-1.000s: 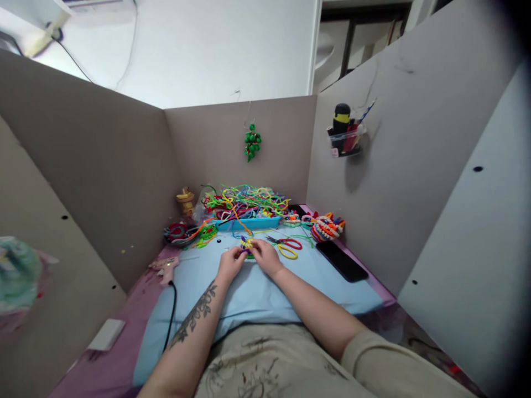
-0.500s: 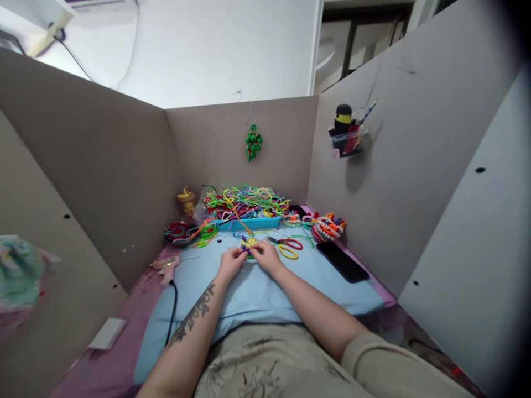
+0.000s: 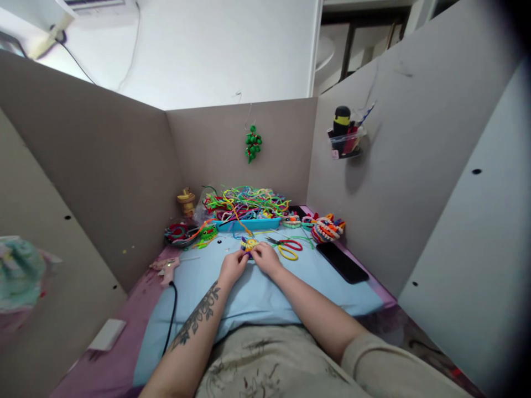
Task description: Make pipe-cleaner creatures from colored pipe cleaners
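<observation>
Both my hands meet over the light blue mat [image 3: 257,293] in the middle of the desk. My left hand [image 3: 232,266] and my right hand [image 3: 265,258] pinch a small yellow, blue and purple pipe-cleaner figure [image 3: 249,244] between their fingertips. Red-and-yellow-handled scissors [image 3: 286,246] lie just right of my right hand. Behind the figure stands a blue tray [image 3: 249,223] heaped with a tangle of coloured pipe cleaners [image 3: 244,202].
A black phone [image 3: 342,261] lies at the right of the mat, with finished colourful figures [image 3: 327,228] behind it. A glue gun [image 3: 166,268] with a black cord rests at the left. Grey partition walls enclose the desk; a green ornament [image 3: 252,142] hangs on the back one.
The hands stay together on the figure and have shifted slightly, turning it between the fingers. The camera has tilted a little.
</observation>
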The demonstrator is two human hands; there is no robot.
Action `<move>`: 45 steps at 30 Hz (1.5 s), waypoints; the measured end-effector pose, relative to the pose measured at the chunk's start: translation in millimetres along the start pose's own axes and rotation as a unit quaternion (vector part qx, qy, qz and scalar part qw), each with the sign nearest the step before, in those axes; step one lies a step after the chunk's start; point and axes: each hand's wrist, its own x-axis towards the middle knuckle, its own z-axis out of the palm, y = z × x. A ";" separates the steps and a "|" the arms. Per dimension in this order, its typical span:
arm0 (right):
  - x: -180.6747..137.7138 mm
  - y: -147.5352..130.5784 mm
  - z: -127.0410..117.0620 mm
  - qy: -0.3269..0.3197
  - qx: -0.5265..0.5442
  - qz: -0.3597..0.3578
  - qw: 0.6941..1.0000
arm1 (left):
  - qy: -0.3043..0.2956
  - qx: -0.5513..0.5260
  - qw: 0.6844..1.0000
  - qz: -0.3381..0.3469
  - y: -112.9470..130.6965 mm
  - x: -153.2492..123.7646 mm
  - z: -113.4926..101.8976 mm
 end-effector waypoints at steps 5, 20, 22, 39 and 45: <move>3.1 5.3 -1.8 0.038 0.059 0.032 0.997 | -0.005 -0.066 0.995 -0.072 0.3 4.7 -3.3; 3.9 4.0 5.4 0.014 0.230 0.102 0.968 | -0.079 -0.181 0.972 -0.126 5.0 6.3 2.8; 3.8 -0.3 -0.8 0.033 0.225 0.086 0.970 | -0.067 -0.133 0.983 -0.104 1.4 5.8 4.6; 8.7 -4.6 -25.7 0.018 -0.006 -0.067 0.998 | -0.071 0.008 0.997 0.027 12.3 -3.3 0.2; 42.8 17.4 -51.1 0.094 -0.019 -0.001 0.995 | 0.030 0.002 0.999 0.015 9.9 9.5 -9.2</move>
